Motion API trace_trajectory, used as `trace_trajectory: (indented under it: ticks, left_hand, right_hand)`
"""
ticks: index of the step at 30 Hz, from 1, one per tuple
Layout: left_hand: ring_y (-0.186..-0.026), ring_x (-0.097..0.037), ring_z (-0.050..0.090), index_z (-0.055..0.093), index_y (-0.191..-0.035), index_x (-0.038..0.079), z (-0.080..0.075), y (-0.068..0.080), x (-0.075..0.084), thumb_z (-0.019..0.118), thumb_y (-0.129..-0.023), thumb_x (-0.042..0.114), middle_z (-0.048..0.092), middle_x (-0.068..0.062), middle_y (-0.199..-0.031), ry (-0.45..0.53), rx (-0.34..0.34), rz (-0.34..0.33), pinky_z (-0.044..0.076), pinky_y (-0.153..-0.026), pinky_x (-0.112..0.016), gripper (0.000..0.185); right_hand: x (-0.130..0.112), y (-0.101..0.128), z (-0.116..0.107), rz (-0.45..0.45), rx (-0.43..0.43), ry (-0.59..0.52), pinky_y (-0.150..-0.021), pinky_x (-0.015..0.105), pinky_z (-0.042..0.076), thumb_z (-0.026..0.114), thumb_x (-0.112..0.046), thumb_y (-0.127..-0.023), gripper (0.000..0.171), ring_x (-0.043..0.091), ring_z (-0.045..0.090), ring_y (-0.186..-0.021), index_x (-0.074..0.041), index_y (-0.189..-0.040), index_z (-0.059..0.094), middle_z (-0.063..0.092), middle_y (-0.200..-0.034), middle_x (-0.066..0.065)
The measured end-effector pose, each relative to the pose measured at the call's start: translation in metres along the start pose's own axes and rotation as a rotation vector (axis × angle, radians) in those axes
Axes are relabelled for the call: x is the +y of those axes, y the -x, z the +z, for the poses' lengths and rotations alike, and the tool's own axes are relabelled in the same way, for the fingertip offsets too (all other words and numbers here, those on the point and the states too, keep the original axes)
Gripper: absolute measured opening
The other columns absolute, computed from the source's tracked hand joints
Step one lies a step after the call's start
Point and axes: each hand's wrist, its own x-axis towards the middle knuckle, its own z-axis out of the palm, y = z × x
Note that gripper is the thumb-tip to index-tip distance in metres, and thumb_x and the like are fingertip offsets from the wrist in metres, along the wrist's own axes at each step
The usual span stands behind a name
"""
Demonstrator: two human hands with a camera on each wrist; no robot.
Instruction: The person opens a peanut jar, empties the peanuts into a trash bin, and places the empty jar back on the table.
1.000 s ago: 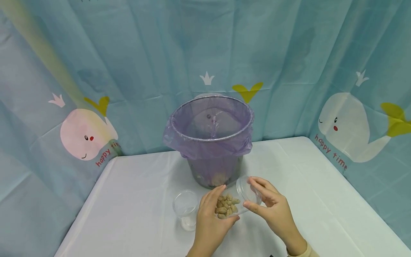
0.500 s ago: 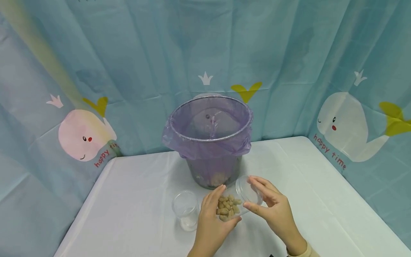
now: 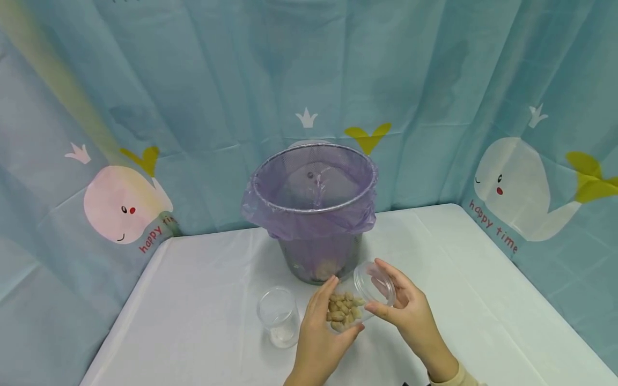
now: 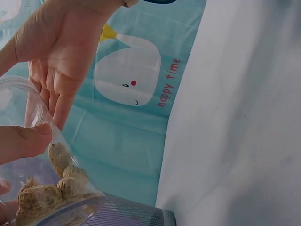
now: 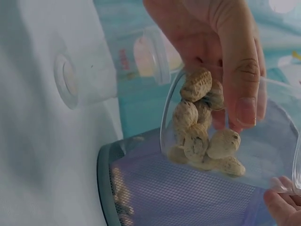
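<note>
At lower centre-left of the head view, a second clear jar point(image 3: 277, 316) stands upright on the white table point(image 3: 203, 300), with nothing I can make out inside. Next, at the middle, comes a mesh bin point(image 3: 296, 260) lined with a purple bag point(image 3: 314, 225). Just right of the standing jar, my left hand point(image 3: 318, 328) grips the base end of the peanut jar point(image 3: 359, 286), thumb on the near side. That jar lies tilted at lower centre, in front of the bin, mouth towards the right. Beside it, my right hand point(image 3: 409, 306) holds the mouth end between thumb and fingers.

I judge this step to be steadying the jar on its side with both hands; the next move calls for a firm hold and care over the tilt, lest nuts slip out. The jar is clear plastic with a ridged neck; I see no lid. The peanuts point(image 3: 341, 311), tan and unshelled, bunch at its base, leaving the neck bare.
</note>
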Motion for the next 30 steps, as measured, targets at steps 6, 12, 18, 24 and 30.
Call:
trace_trajectory:
  ticks: [6,12,18,24,30]
  left_hand:
    - [-0.128,-0.032,0.057,0.043,-0.15,0.01,0.001,0.0,-0.003,0.093,-0.065,0.016,0.053,-0.014,-0.146,0.004,-0.006,0.017,0.054,-0.101,-0.045,0.099]
    - [-0.119,-0.029,0.064,0.055,-0.141,0.01,0.002,-0.002,-0.005,0.097,-0.057,0.019,0.063,-0.011,-0.136,-0.038,0.05,0.081,0.058,-0.094,-0.044,0.095]
    - [-0.11,-0.023,0.069,0.058,-0.138,0.009,0.0,-0.001,-0.005,0.097,-0.057,0.027,0.066,-0.008,-0.133,-0.049,0.02,0.09,0.061,-0.089,-0.038,0.092]
    - [-0.087,0.0,0.055,0.054,-0.143,0.014,-0.006,0.002,-0.004,0.091,-0.067,0.039,0.063,-0.002,-0.136,0.131,-0.154,-0.058,0.057,-0.078,-0.024,0.088]
    - [-0.099,-0.007,0.061,0.052,-0.145,0.018,-0.007,0.002,-0.002,0.09,-0.069,0.039,0.062,0.001,-0.138,0.12,-0.167,-0.066,0.058,-0.083,-0.027,0.087]
  right_hand:
    - [0.0,-0.001,0.001,-0.069,0.002,0.011,-0.105,0.015,0.047,0.072,0.012,-0.081,0.07,0.001,0.056,-0.127,0.01,-0.143,0.041,0.057,-0.139,-0.011]
    - [-0.001,0.0,-0.001,-0.104,0.035,0.098,-0.098,0.015,0.052,0.076,0.014,-0.074,0.069,0.001,0.059,-0.122,0.007,-0.138,0.05,0.059,-0.135,-0.014]
    - [0.002,0.0,-0.006,-0.153,-0.011,0.066,-0.096,0.017,0.054,0.075,0.016,-0.073,0.07,0.003,0.06,-0.123,0.01,-0.138,0.049,0.06,-0.137,-0.011]
    - [0.002,-0.002,-0.012,-0.206,-0.143,-0.014,-0.105,0.02,0.05,0.072,0.016,-0.077,0.07,0.01,0.055,-0.131,0.013,-0.141,0.043,0.057,-0.145,0.0]
    - [0.003,-0.002,-0.013,-0.197,-0.152,-0.003,-0.105,0.021,0.049,0.072,0.015,-0.079,0.069,0.008,0.054,-0.131,0.012,-0.141,0.043,0.057,-0.145,-0.001]
